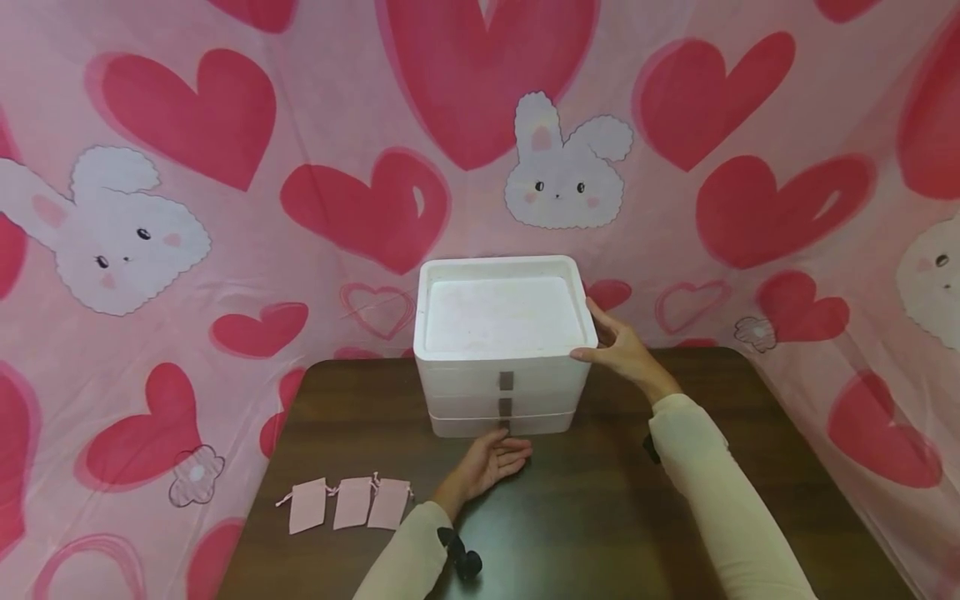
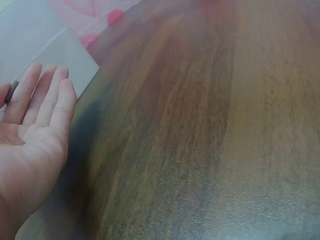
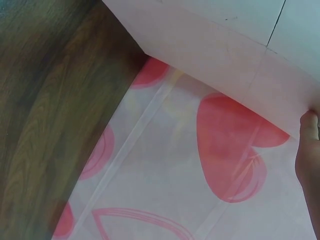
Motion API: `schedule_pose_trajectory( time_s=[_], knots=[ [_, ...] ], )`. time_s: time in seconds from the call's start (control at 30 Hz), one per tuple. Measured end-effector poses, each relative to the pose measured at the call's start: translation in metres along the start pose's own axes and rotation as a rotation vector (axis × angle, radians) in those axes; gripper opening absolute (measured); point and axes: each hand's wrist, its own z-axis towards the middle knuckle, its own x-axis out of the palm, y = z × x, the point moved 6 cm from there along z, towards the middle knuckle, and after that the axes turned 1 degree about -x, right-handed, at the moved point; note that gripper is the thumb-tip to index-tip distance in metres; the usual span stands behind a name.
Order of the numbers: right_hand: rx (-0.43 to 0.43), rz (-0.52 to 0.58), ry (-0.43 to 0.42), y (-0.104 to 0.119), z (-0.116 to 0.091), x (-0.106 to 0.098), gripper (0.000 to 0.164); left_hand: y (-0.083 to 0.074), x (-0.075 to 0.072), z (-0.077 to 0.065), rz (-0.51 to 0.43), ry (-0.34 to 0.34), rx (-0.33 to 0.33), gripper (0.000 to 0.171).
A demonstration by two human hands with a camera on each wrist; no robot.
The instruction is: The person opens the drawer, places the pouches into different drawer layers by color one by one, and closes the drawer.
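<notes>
A white plastic drawer box [image 1: 495, 317] with a recessed top stands at the back of the table, brown pull tabs down its front. Low at its front, my left hand [image 1: 491, 462] is palm up. Its thumb and index finger pinch the lowest pull tab [image 2: 13, 91], while the other fingers extend loosely beneath. My right hand [image 1: 618, 346] grips the box's upper right side, thumb at the front corner and fingers along the side. In the right wrist view, only part of the right hand [image 3: 310, 150] shows, against the white side wall [image 3: 225, 60].
Three small pink drawstring pouches [image 1: 351, 503] lie in a row at the table's left. The dark wooden table [image 1: 600, 517] meets a pink cloth backdrop [image 1: 480, 217] with hearts and rabbits, close behind the box.
</notes>
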Motion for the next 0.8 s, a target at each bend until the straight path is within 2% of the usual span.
schedule_pose_trajectory(
  time_s=[0.17,0.4,0.67,0.8],
  knots=[
    [-0.007,0.027,0.001,0.0,0.0,0.001,0.101,0.003,0.003,-0.003,0.011,0.005,-0.015,0.059],
    [0.0,0.034,-0.006,-0.001,0.002,0.0,0.102,0.008,0.007,-0.011,-0.023,0.004,-0.03,0.058],
    [0.013,0.025,0.003,0.001,0.001,0.001,0.101,0.019,0.01,-0.028,-0.035,0.002,-0.055,0.057],
    [0.038,0.024,-0.001,-0.001,0.001,0.0,0.101,0.026,0.015,-0.037,0.002,0.031,-0.068,0.059]
  ],
)
